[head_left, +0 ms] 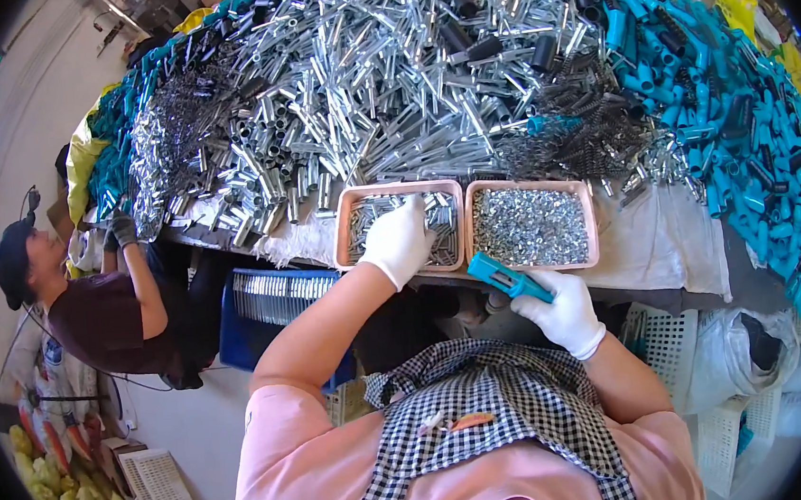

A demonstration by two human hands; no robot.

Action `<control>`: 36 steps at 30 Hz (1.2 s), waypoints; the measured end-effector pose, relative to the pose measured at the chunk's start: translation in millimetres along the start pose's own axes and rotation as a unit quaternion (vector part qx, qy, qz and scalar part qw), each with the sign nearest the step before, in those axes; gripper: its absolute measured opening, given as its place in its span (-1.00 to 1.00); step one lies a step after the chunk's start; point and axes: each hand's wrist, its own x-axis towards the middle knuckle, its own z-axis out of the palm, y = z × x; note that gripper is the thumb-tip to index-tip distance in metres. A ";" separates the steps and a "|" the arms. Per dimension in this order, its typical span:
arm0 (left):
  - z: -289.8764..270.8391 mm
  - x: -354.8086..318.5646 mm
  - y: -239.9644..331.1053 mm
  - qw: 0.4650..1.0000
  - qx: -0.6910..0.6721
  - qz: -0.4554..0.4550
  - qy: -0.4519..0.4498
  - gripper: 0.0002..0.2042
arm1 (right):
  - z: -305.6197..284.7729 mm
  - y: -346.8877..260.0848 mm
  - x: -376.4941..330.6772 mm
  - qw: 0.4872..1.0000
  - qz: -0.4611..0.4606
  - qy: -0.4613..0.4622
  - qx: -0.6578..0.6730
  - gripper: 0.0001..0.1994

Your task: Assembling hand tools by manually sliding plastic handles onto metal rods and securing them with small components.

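Here we are at the heaped table, my two white-gloved hands working well apart. My left hand [400, 242] is out at eleven o'clock, reaching into the left pink tray [460, 216], fingers down among the small metal pins [437, 211]; whether they're pinching one, I can't tell, because the glove covers the fingertips.

Over to my right hand [563, 314], at one o'clock, and it's wrapped firmly round the near end of a teal plastic part [515, 284]. That slotted part points away toward twelve o'clock and a little left, its far end right by the front edges of the two trays; touching or just above, I can't say.

Side by side with the left tray sits the right pink tray [589, 219], filled with tiny shiny metal bits [530, 224]. Dead ahead at twelve, a great heap of metal tubes [375, 71]! Dark springs [579, 115] tangle at one o'clock, teal pieces [765, 170] pile up at two. And at ten, a co-worker [91, 306] in dark gloves stands by the table's end, beyond a blue bin [234, 336].
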 end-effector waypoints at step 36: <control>-31.6 -57.2 73.2 0.939 -0.216 0.108 -0.245 -0.46 | -21.2 -12.2 -34.6 0.938 -0.250 -0.005 -0.239 -0.39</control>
